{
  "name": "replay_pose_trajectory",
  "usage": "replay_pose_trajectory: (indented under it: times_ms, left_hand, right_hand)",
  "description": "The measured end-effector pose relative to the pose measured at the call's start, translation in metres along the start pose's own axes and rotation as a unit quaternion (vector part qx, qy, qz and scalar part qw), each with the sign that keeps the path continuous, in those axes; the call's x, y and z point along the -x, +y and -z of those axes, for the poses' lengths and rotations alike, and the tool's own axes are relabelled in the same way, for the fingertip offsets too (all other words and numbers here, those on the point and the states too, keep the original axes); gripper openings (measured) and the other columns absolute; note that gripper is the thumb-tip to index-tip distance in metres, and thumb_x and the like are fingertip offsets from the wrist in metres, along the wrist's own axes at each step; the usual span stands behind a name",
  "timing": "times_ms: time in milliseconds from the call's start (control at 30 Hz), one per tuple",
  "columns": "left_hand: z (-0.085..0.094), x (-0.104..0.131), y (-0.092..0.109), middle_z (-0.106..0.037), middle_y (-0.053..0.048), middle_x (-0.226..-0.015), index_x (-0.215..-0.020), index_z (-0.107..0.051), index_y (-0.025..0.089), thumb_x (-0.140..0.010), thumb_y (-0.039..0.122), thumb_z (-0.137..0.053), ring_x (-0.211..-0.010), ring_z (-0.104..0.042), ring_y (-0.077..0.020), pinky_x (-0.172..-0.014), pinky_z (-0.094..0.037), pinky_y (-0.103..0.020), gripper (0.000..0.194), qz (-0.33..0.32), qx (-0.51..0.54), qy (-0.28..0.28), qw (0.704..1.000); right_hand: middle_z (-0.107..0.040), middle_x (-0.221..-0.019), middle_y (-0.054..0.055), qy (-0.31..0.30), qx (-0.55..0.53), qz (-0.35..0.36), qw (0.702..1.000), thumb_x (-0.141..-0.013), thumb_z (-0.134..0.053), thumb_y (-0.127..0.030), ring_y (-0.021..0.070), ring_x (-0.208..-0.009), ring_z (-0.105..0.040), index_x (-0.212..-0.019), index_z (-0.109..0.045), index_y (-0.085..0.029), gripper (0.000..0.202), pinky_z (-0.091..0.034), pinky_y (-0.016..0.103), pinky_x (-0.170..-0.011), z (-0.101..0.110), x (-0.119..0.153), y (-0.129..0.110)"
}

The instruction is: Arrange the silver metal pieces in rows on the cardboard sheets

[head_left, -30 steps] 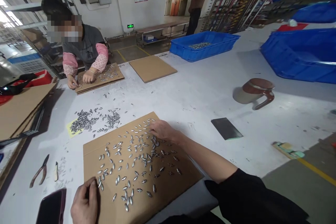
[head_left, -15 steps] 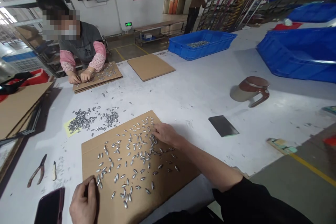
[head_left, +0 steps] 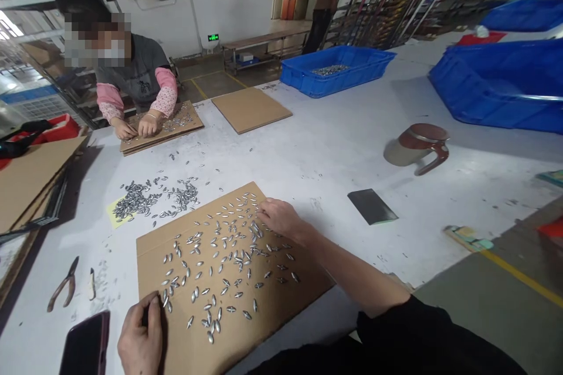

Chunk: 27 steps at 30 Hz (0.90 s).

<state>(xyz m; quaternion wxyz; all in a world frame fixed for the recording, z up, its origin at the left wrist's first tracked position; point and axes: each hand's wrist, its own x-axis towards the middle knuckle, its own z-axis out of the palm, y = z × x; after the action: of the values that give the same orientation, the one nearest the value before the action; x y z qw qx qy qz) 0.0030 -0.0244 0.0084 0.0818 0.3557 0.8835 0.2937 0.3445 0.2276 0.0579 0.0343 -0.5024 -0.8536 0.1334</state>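
A brown cardboard sheet (head_left: 153, 261) lies on the white table, scattered with small silvery spindle-shaped metal pieces (head_left: 231, 309). At the sheet's near left edge is my left hand (head_left: 141, 334), its thumb and fingers curled closed about the edge. My right hand (head_left: 279, 220) rests at the far right part of the sheet, fingertips pinched together among the pieces; whatever lies between them is hidden. Beyond the sheet, a loose heap of the same metal pieces (head_left: 136, 202) spreads over a yellow paper (head_left: 115, 220) and the tabletop.
Pliers (head_left: 65, 287), a small knife-like tool (head_left: 92, 284) and a phone (head_left: 83, 345) lie at left. A mug (head_left: 416, 145), a dark flat block (head_left: 372, 207) and blue bins (head_left: 303, 79) stand rightward. Across the table a co-worker (head_left: 136, 82) handles pieces on stacked cardboard (head_left: 162, 140).
My right hand has shifted slightly at the far right part of the sheet. My left hand stays at the left edge. The view has tilted a little.
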Motion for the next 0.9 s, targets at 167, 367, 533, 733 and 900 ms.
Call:
replay_pose_trajectory:
  times_ms: [167,367,533,733,900]
  left_hand:
    - [0.002,0.001,0.006,-0.077,-0.006,-0.107,-0.095,-0.074,0.026,-0.083,0.057,-0.052,-0.105,-0.069,-0.0289,-0.091,-0.053,-0.04,0.039,0.005,-0.004,-0.003,1.0]
    - [0.006,0.003,0.012,-0.077,-0.007,-0.107,-0.094,-0.074,0.026,-0.085,0.054,-0.051,-0.105,-0.069,-0.0294,-0.095,-0.052,-0.042,0.037,-0.002,-0.007,-0.009,1.0]
    - [0.005,0.005,0.01,-0.077,-0.006,-0.105,-0.093,-0.074,0.026,-0.086,0.052,-0.053,-0.102,-0.069,-0.0273,-0.095,-0.053,-0.039,0.034,-0.031,-0.003,0.002,1.0]
    - [0.007,0.01,0.017,-0.077,-0.006,-0.099,-0.091,-0.073,0.026,-0.085,0.05,-0.052,-0.096,-0.07,-0.0259,-0.094,-0.054,-0.038,0.033,-0.034,0.01,0.008,0.999]
    - [0.006,0.013,0.015,-0.076,-0.006,-0.099,-0.092,-0.073,0.025,-0.086,0.051,-0.053,-0.097,-0.07,-0.0255,-0.094,-0.053,-0.037,0.033,-0.052,0.035,0.009,0.998]
  right_hand:
    - [-0.069,-0.107,0.008,-0.031,-0.018,0.083,0.996,-0.102,-0.051,-0.021,0.0186,-0.099,-0.061,-0.101,-0.071,-0.018,0.02,-0.038,0.026,-0.08,-0.009,-0.004,-0.004]
    - [-0.069,-0.101,0.008,-0.068,-0.001,0.144,0.987,-0.098,-0.052,-0.016,0.02,-0.094,-0.06,-0.096,-0.069,-0.017,0.017,-0.038,0.027,-0.079,-0.004,-0.015,-0.007]
    - [-0.067,-0.097,0.007,-0.069,-0.01,0.158,0.985,-0.094,-0.055,-0.012,0.0193,-0.09,-0.058,-0.091,-0.064,-0.017,0.01,-0.038,0.028,-0.077,0.005,-0.015,-0.008]
    - [-0.067,-0.097,0.005,0.025,-0.074,0.121,0.99,-0.098,-0.048,-0.014,0.0178,-0.088,-0.058,-0.096,-0.06,-0.018,0.013,-0.038,0.027,-0.077,0.0,-0.026,-0.014]
    - [-0.068,-0.099,0.004,0.031,-0.1,0.148,0.983,-0.095,-0.052,-0.014,0.0177,-0.092,-0.058,-0.095,-0.062,-0.019,0.011,-0.036,0.027,-0.078,-0.003,-0.045,-0.037]
